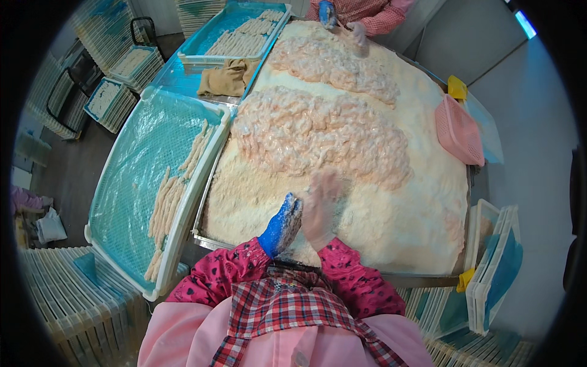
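A steel-edged worktable [211, 243] is spread with pale crumbs [257, 196], and wet pinkish raw meat strips [324, 134] lie heaped across it. My left hand [282, 225], in a blue glove caked with crumbs, is held edge-on over the near crumbs, fingers stretched out. Close to its right is my right hand [320, 208], pale and blurred by motion, its fingers pointing toward the heap. Nothing shows in either hand. At my left, a white-rimmed tray [101, 183] lined with blue netting holds rows of crumbed strips [166, 205].
Across the table a person's gloved hand [328, 13] and other hand work at the crumbs. A filled tray [199, 59] and a brown cloth [227, 78] sit at the far left. A pink basket [458, 131] stands at the right edge; stacked trays [79, 312] flank me.
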The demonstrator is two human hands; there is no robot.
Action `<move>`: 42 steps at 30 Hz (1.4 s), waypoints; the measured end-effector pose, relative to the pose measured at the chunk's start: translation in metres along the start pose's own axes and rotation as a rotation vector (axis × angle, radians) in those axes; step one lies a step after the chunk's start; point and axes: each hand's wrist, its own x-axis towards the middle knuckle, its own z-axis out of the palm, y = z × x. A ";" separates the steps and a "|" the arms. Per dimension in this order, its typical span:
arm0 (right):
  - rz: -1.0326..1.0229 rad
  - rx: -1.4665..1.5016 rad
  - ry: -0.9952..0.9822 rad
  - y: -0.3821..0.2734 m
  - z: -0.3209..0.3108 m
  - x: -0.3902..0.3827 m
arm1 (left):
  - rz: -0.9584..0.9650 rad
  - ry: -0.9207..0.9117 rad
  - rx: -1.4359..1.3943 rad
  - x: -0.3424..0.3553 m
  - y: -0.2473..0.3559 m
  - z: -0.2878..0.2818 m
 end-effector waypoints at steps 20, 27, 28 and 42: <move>-0.094 0.249 -0.184 -0.029 -0.014 -0.016 | 0.141 0.072 0.002 -0.023 0.006 0.033; -0.233 0.318 -0.262 -0.045 0.008 0.066 | 0.153 0.322 -0.411 -0.033 0.043 -0.039; -0.138 0.367 -0.148 -0.024 0.020 0.088 | 0.231 0.378 -0.454 -0.046 0.062 -0.049; 0.314 0.031 -0.126 0.063 0.062 0.163 | -0.002 1.009 0.040 -0.304 0.149 -0.204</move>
